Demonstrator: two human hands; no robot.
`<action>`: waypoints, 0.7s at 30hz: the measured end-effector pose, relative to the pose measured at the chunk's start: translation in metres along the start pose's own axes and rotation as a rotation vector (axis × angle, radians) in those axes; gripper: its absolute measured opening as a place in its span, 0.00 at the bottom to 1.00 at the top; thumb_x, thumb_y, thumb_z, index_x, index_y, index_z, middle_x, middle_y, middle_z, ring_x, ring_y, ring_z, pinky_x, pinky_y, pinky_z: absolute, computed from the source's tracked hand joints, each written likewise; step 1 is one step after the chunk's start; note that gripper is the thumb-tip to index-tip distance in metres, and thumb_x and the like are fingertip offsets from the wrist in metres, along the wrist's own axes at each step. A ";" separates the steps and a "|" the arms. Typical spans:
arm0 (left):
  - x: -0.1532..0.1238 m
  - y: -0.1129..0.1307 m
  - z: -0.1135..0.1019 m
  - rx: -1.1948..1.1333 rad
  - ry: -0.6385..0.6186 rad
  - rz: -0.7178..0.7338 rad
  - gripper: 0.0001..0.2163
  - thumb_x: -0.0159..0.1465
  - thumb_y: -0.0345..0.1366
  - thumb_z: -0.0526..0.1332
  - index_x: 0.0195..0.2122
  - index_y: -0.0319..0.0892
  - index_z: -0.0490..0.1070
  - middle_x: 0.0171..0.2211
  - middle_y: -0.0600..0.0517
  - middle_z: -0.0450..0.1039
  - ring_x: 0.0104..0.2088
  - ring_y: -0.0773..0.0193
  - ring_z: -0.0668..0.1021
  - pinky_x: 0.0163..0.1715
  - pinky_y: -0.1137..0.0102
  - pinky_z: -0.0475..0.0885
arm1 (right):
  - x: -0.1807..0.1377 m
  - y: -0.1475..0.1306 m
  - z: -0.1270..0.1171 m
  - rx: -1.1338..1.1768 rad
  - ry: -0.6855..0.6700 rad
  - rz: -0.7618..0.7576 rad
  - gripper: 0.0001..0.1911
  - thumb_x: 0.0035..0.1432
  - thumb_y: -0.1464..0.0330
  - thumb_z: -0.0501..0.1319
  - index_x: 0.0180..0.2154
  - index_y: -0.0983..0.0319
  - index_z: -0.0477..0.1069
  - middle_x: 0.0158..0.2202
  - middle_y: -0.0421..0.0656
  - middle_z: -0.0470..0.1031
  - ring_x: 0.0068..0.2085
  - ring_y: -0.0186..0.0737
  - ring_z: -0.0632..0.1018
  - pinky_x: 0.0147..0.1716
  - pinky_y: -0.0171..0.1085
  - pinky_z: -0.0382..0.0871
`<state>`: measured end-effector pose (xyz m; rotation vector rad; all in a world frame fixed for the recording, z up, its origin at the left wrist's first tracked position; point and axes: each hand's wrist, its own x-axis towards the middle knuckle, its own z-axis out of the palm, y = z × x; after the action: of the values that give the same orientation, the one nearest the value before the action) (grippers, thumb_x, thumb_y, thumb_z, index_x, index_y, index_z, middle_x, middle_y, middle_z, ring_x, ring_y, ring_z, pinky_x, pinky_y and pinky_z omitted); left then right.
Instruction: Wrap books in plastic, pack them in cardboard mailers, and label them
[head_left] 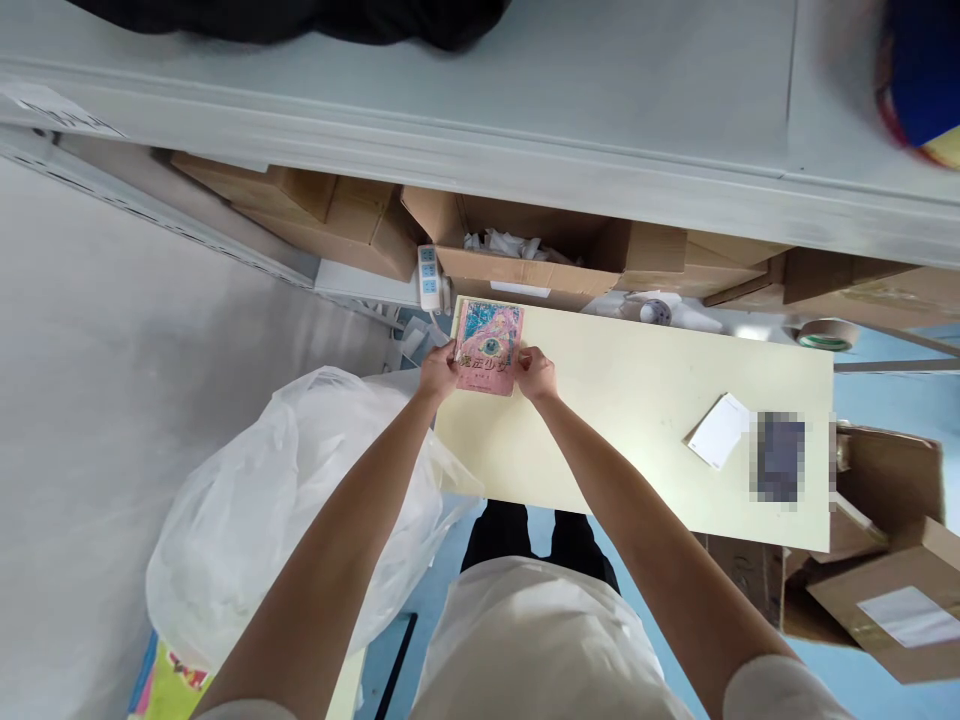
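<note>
A pink book with a blue upper cover, a large eye and Chinese lettering is at the left end of the pale yellow table. My left hand is closed on its left edge. At the right edge, my right hand has its fingers curled in and pinches the cover's side. The cover faces up toward me. Whether the book rests on the tabletop or is slightly raised, I cannot tell.
White cards and a pixelated dark object lie on the table's right side. Behind stand an open cardboard box, a power strip and a tape roll. A big plastic bag bulges at left; open cartons sit at right.
</note>
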<state>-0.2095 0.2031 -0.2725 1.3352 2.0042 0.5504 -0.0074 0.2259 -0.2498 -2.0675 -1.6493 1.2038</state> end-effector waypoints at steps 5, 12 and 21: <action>-0.003 0.002 -0.003 -0.014 0.021 0.012 0.23 0.54 0.26 0.57 0.52 0.42 0.72 0.33 0.50 0.71 0.34 0.62 0.75 0.44 0.66 0.70 | -0.007 0.004 -0.007 0.070 0.000 0.019 0.12 0.55 0.72 0.57 0.44 0.60 0.69 0.37 0.46 0.77 0.40 0.40 0.77 0.42 0.38 0.69; -0.015 0.021 -0.014 -0.022 0.001 0.066 0.23 0.55 0.29 0.59 0.53 0.40 0.70 0.39 0.46 0.73 0.36 0.60 0.76 0.46 0.63 0.70 | -0.023 0.014 -0.033 0.162 -0.052 0.024 0.12 0.54 0.72 0.56 0.41 0.59 0.70 0.36 0.42 0.75 0.32 0.35 0.77 0.33 0.35 0.71; -0.038 0.071 -0.019 -0.079 -0.229 0.189 0.13 0.52 0.37 0.65 0.39 0.39 0.76 0.33 0.45 0.77 0.35 0.57 0.79 0.38 0.66 0.73 | -0.103 0.058 -0.122 0.289 -0.144 -0.015 0.09 0.48 0.68 0.60 0.35 0.60 0.71 0.28 0.37 0.71 0.23 0.29 0.74 0.21 0.30 0.64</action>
<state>-0.1675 0.1959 -0.2013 1.4765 1.6679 0.5307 0.1177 0.1507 -0.1632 -1.8271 -1.4431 1.5167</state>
